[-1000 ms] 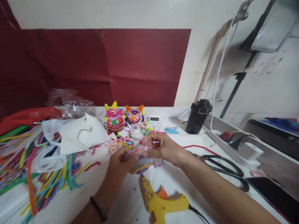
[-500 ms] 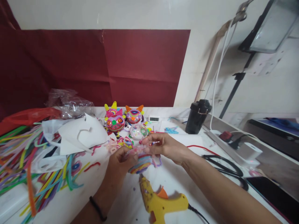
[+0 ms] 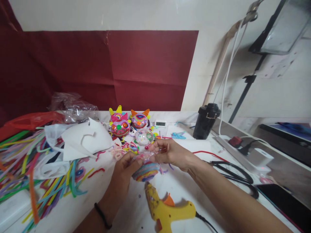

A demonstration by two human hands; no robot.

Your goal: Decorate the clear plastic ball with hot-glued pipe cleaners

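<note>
Both my hands meet over a round ball whose lower side carries blue, orange and yellow stripes and whose top looks clear and pinkish. My left hand, a black band on its wrist, grips it at the left with thumb and fingers. From the right, my right hand has its thumb at the top edge, fingers bent; a small pink bead shows by the fingertips. What lies inside those fingers is partly hidden. Below the ball lies a yellow glue gun, nozzle toward it.
Decorated balls with animal ears and a clear ball stand behind. Pipe cleaners and white paper fill the left. A black bottle, black cable, power strip and phone are right.
The ball has turned or tipped slightly, with more of its striped side showing. A small thin piece that stuck out beyond my right fingers no longer shows. The glue gun has stayed put.
</note>
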